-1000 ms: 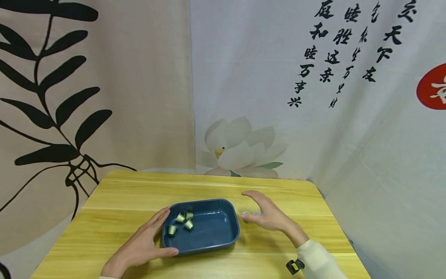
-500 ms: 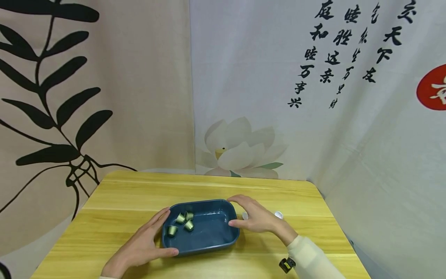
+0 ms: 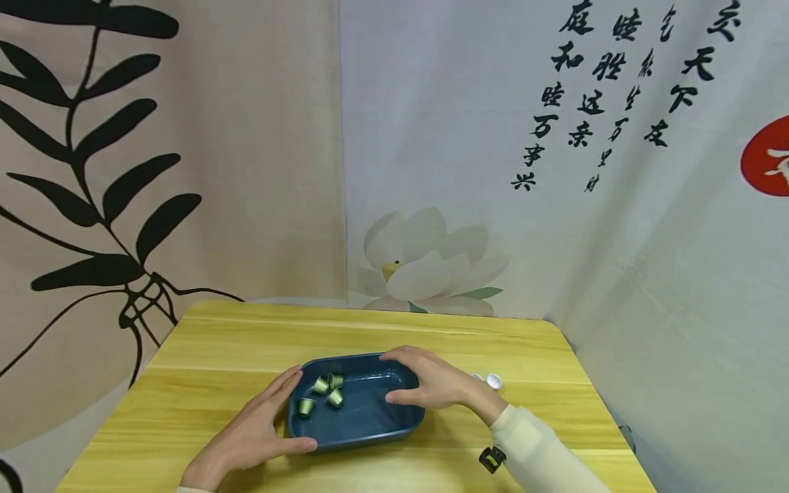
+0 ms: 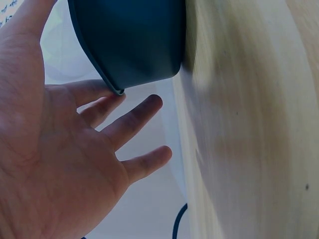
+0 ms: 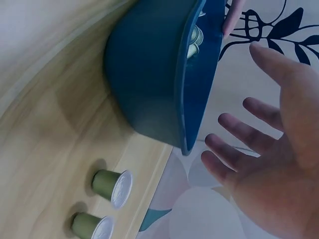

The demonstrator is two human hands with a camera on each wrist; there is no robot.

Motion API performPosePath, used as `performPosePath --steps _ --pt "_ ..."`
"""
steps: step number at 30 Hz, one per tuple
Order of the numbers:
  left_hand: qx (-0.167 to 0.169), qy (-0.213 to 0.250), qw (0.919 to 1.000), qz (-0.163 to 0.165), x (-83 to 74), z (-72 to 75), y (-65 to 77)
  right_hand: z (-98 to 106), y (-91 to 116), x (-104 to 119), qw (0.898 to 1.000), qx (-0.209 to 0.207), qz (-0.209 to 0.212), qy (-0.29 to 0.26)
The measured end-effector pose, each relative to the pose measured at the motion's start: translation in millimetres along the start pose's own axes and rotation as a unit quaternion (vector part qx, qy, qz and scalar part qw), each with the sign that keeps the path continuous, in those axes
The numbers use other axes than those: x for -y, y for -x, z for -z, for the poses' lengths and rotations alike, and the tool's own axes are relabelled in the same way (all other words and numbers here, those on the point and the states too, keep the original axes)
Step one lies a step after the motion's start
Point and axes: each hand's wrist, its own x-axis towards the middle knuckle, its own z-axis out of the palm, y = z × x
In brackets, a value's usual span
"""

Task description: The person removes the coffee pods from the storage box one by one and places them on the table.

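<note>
A dark blue rectangular tray point(image 3: 364, 414) sits on the table, with several small green coffee capsules point(image 3: 335, 398) lying in its left end. My left hand point(image 3: 253, 428) is spread along the tray's left end, thumb over the front rim and fingertips at the back-left corner. In the left wrist view its fingers point(image 4: 132, 119) are fairly straight, some touching the rim. Over the tray's right end hovers my right hand point(image 3: 431, 380), thumb and fingers apart with nothing between them. Two more green capsules point(image 5: 110, 186) with silvery lids stand on the table to the right.
The yellow wood-grain table point(image 3: 246, 335) extends around the tray. Behind it hangs a cloth backdrop point(image 3: 431, 150) with a lotus, dark leaves and black characters. A small black device point(image 3: 492, 459) is on the right wrist.
My right hand has moved left from beside the tray to above its right end, uncovering the capsules standing on the table. The left hand and the tray have stayed in place.
</note>
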Motion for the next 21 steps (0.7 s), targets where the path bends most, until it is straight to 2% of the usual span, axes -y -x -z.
performPosePath --steps 21 --pt "0.010 0.006 0.9999 0.010 -0.3 1.1 -0.6 -17 -43 18 0.995 0.085 0.018 0.043"
